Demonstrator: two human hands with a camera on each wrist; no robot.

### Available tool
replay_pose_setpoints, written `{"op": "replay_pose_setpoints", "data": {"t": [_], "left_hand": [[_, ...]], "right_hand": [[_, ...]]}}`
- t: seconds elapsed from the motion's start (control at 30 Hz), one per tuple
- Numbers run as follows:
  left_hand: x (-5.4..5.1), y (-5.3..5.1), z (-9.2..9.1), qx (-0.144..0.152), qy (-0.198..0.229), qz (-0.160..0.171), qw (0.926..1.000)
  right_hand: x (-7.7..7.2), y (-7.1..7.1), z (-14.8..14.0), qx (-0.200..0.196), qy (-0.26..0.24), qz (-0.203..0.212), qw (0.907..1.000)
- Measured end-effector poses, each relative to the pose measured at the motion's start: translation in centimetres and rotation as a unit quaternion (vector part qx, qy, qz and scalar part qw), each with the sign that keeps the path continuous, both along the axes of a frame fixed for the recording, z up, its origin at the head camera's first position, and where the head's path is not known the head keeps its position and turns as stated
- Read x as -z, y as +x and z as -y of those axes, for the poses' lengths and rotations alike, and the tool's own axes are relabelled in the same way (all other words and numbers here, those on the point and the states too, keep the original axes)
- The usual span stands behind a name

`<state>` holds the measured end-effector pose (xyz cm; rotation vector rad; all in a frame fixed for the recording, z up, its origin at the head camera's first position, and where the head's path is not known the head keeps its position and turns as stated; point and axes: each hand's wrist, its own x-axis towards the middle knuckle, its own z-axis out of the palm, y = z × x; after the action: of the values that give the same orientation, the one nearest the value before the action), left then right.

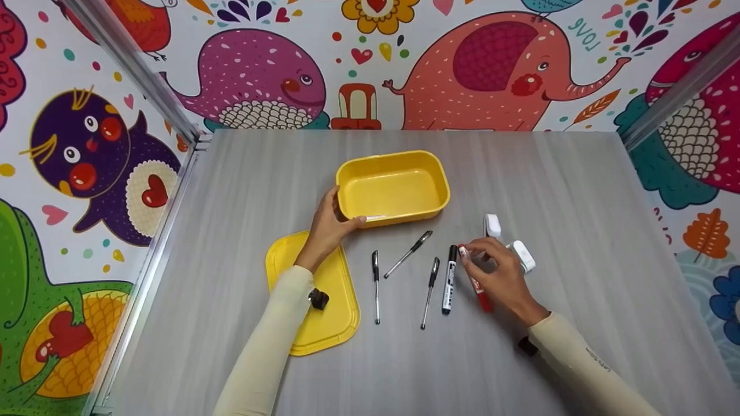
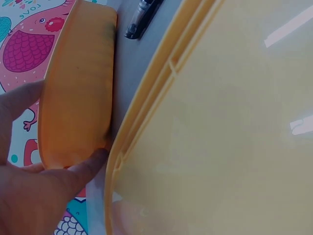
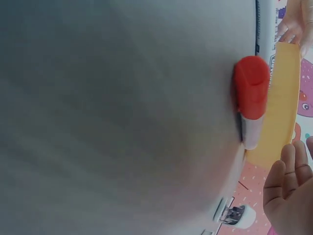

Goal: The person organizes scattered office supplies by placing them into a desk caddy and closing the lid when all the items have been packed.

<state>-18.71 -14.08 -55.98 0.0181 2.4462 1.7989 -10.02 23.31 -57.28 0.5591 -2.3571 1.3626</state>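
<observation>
The yellow box (image 1: pixel 399 190) sits at upper centre, its left end gripped by the left hand (image 1: pixel 329 231); hold it steady. Right of centre, the right hand (image 1: pixel 502 274), fingertips slightly parted, is at the red marker (image 1: pixel 481 297); from here, I cannot confirm contact. Pinch squarely; lift vertically, clear of the black marker (image 1: pixel 449 283). Mind the box's raised near rim. Open room lies far right, past the white items (image 1: pixel 522 255).

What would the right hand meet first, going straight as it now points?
The right hand would likely first meet the slender red-and-white marker just ahead; whether they touch is unclear.
</observation>
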Motion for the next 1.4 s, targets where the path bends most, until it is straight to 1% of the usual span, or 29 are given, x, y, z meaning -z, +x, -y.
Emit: {"op": "replay_pose_setpoints", "data": {"t": [0.13, 0.17, 0.2, 0.33, 0.5, 0.63, 0.77, 0.9, 1.03, 1.23, 1.4], "left_hand": [[-0.1, 0.0, -0.1, 0.001, -0.002, 0.001, 1.0], [-0.2, 0.0, -0.1, 0.002, -0.001, 0.001, 1.0], [-0.2, 0.0, -0.1, 0.003, 0.0, 0.001, 1.0], [-0.2, 0.0, 0.0, 0.007, 0.006, -0.002, 1.0], [-0.1, 0.0, 0.1, 0.005, 0.007, -0.003, 1.0], [-0.1, -0.1, 0.1, 0.005, 0.01, -0.002, 0.9999], [-0.1, 0.0, 0.0, 0.009, 0.011, -0.003, 0.9999], [-0.1, 0.0, 0.1, 0.01, 0.007, -0.003, 0.9999], [0.0, 0.0, 0.1, 0.008, 0.008, -0.002, 0.9999], [0.1, -0.1, 0.2, 0.006, 0.015, -0.004, 0.9999], [0.1, -0.1, 0.1, 0.007, 0.015, -0.003, 0.9999]], "right_hand": [[0.1, 0.3, -0.5, -0.003, 0.003, 0.008, 1.0], [0.5, 0.3, -0.8, -0.002, 0.007, 0.012, 0.9999], [0.6, 0.3, -1.0, -0.003, 0.009, 0.017, 0.9998], [0.9, 0.5, -1.5, 0.0, 0.021, 0.044, 0.9988], [1.1, 0.9, -1.6, 0.02, 0.031, 0.087, 0.9955], [1.1, 1.2, -1.5, 0.042, 0.021, 0.135, 0.9898], [1.0, 1.5, -1.4, 0.064, 0.003, 0.183, 0.9809], [0.9, 1.7, -1.4, 0.08, -0.003, 0.217, 0.973], [1.0, 1.7, -1.4, 0.085, -0.004, 0.222, 0.9714], [1.4, 1.6, -1.3, 0.076, 0.003, 0.21, 0.9747], [1.6, 1.6, -1.4, 0.074, 0.014, 0.21, 0.9748]]}}
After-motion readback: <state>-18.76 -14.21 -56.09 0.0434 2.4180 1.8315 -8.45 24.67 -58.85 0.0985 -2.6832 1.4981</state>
